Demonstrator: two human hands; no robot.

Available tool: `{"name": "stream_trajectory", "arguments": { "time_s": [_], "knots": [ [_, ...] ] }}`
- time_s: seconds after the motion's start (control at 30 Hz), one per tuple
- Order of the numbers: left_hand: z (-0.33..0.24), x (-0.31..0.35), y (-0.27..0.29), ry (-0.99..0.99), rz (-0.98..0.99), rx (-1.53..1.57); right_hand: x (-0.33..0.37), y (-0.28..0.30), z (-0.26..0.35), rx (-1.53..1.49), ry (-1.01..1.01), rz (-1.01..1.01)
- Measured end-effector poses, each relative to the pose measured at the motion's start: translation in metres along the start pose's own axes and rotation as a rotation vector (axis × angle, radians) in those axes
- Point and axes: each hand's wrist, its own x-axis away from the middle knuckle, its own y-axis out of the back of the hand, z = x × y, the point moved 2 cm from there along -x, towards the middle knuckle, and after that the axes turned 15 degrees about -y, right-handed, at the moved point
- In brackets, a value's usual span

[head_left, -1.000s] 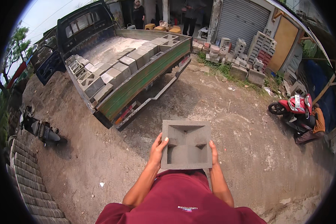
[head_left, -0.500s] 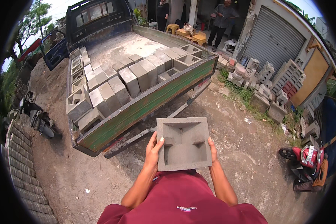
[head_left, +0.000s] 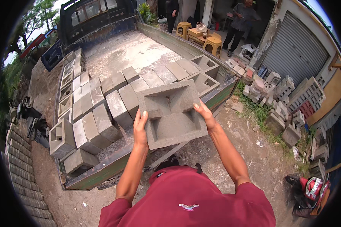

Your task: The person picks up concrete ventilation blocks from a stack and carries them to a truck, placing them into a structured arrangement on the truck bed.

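Between my two hands is a grey concrete block [head_left: 174, 130] with deep hollows facing up, tilted a little. My left hand [head_left: 141, 126] presses its left side, thumb over the rim. On the opposite side my right hand [head_left: 206, 116] grips the edge, its thumb reaching the upper face. The block is held up in front of the tailboard [head_left: 102, 172] of a truck, hiding part of it. Behind it, rows of similar concrete blocks [head_left: 91, 130] stand on the truck bed [head_left: 117, 53]. One hollow block [head_left: 204, 84] lies just past the held block's upper right corner.
Two people stand by yellow stools [head_left: 213, 46] beyond the truck. Loose blocks and rubble [head_left: 269, 90] lie along the shuttered wall at right. A red motorcycle [head_left: 310, 191] is at lower right, another motorcycle [head_left: 37, 126] at left, beside stacked grey tiles [head_left: 22, 170].
I have come nearer to the truck. Both hands have lifted the concrete block forward toward the tailboard, and it now tilts, its right side raised.
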Motion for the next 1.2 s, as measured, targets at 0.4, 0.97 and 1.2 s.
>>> {"name": "stream_trajectory", "arguments": {
  "time_s": [0.4,0.97,1.2],
  "knots": [
    [0.11,-0.144,-0.019,0.177,-0.051,-0.01,-0.207,0.098,-0.01,0.231,-0.311,0.014],
    [0.176,-0.126,-0.042,0.262,-0.329,-0.162,-0.252,0.146,-0.046,0.677,-0.115,-0.23],
    [0.185,-0.114,-0.047,0.271,-0.394,-0.187,-0.24,0.151,-0.045,0.825,-0.061,-0.269]
  ]
}}
